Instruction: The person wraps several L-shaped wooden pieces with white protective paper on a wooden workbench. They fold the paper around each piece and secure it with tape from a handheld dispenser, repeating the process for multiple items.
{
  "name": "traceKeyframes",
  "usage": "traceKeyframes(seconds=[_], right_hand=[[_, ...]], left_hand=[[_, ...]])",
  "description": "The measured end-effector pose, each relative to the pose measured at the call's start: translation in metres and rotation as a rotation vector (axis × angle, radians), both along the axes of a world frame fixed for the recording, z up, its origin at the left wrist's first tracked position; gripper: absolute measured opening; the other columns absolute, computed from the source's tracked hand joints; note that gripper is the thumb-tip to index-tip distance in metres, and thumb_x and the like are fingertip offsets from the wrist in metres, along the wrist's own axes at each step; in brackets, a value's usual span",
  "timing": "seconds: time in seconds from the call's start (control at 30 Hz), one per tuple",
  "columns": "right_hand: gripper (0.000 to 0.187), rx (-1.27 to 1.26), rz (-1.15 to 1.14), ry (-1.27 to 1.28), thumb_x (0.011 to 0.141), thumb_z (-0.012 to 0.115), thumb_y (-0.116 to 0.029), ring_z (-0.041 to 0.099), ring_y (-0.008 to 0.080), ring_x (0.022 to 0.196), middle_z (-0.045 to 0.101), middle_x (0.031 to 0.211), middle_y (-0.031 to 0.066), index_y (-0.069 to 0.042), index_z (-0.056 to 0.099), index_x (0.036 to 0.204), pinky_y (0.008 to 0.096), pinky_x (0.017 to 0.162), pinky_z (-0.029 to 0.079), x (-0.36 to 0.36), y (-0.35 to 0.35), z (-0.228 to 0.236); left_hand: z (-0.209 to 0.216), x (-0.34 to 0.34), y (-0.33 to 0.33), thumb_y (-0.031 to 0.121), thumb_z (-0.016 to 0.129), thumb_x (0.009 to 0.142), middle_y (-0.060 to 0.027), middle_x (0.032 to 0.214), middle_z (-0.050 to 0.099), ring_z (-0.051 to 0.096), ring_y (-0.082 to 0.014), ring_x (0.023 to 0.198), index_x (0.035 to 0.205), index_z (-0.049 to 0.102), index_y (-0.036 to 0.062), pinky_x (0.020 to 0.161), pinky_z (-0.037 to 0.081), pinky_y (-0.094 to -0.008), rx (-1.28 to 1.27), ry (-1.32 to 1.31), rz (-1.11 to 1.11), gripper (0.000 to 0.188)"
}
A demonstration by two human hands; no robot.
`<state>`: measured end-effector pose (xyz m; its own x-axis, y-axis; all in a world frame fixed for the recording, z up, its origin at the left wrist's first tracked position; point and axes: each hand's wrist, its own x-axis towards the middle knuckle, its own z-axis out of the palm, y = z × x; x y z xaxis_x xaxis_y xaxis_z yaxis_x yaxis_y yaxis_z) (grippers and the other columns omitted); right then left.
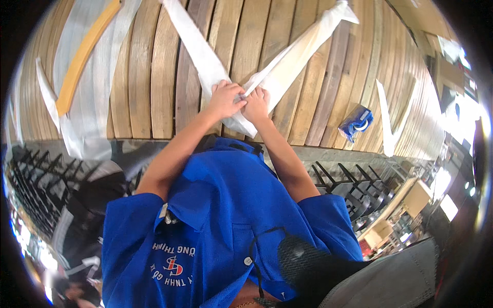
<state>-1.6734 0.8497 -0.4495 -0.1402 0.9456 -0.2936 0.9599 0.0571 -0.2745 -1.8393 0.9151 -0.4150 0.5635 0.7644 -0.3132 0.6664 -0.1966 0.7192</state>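
Note:
A V-shaped piece wrapped in white foam sheet (303,51) lies on the slatted wooden table, its two arms spreading away from me. Pale wood tone shows faintly through the right arm. Both my hands meet near the point of the V, where the sheet bunches up. My left hand (226,100) has its fingers curled over a fold of the sheet. Right against it, my right hand (256,106) pinches the same wrapping, its fingertips partly hidden. A loose flap of sheet hangs toward the table's near edge.
At right on the table (146,77) sits a blue tape dispenser (356,123), with another white V-shaped piece (389,126) beyond it. A curved yellow-brown wooden strip (84,59) lies on foam sheet at left. Black metal frames (354,179) stand below; a person in dark clothing (95,200) is lower left.

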Motion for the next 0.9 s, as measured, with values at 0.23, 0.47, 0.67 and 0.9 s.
traceKeyframes(seconds=[0.23, 0.47, 0.67, 0.9], right_hand=[[0.024, 0.109, -0.236, 0.033, 0.09, 0.066, -0.03, 0.049, 0.0306, 0.133, 0.065, 0.128, 0.0103, -0.017, 0.075, 0.108, 0.0545, 0.106, 0.037, 0.035, -0.038, 0.024], [0.013, 0.433, -1.025, 0.03, 0.085, 0.069, -0.023, 0.067, 0.0353, 0.1, 0.074, 0.102, 0.0107, -0.013, 0.076, 0.089, 0.0467, 0.084, 0.052, 0.149, -0.142, 0.056], [0.022, 0.586, -1.404, -0.298, 0.089, 0.067, -0.03, 0.067, 0.0369, 0.098, 0.074, 0.099, 0.0133, -0.012, 0.076, 0.097, 0.046, 0.087, 0.052, 0.331, -0.185, 0.082], [0.037, 0.033, -1.589, 0.203, 0.091, 0.067, -0.043, 0.069, 0.0292, 0.099, 0.076, 0.103, 0.0068, -0.014, 0.077, 0.11, 0.0421, 0.094, 0.051, 0.472, -0.178, 0.05]], left_hand=[[-0.031, 0.025, -0.023, 0.023, 0.077, 0.079, -0.0029, 0.105, 0.068, 0.058, -0.03, 0.109, 0.101, 0.069, 0.0147, 0.095, 0.041, -0.0479, 0.252, -0.054, -0.041, 0.025], [-0.074, 0.028, -0.024, 0.02, 0.077, 0.078, -0.0074, 0.095, 0.066, 0.06, -0.0333, 0.097, 0.091, 0.069, 0.0108, 0.085, 0.047, -0.0466, 0.383, -0.092, -0.191, 0.018], [-0.063, 0.021, -0.025, 0.017, 0.075, 0.081, -0.0112, 0.093, 0.065, 0.061, -0.0355, 0.091, 0.086, 0.069, 0.0069, 0.081, 0.048, -0.0464, 0.402, -0.038, -0.301, 0.013], [-0.039, 0.027, -0.025, 0.017, 0.074, 0.083, -0.01, 0.101, 0.066, 0.06, -0.0349, 0.097, 0.092, 0.07, 0.0086, 0.084, 0.047, -0.0469, 0.475, 0.252, -0.397, 0.014]])
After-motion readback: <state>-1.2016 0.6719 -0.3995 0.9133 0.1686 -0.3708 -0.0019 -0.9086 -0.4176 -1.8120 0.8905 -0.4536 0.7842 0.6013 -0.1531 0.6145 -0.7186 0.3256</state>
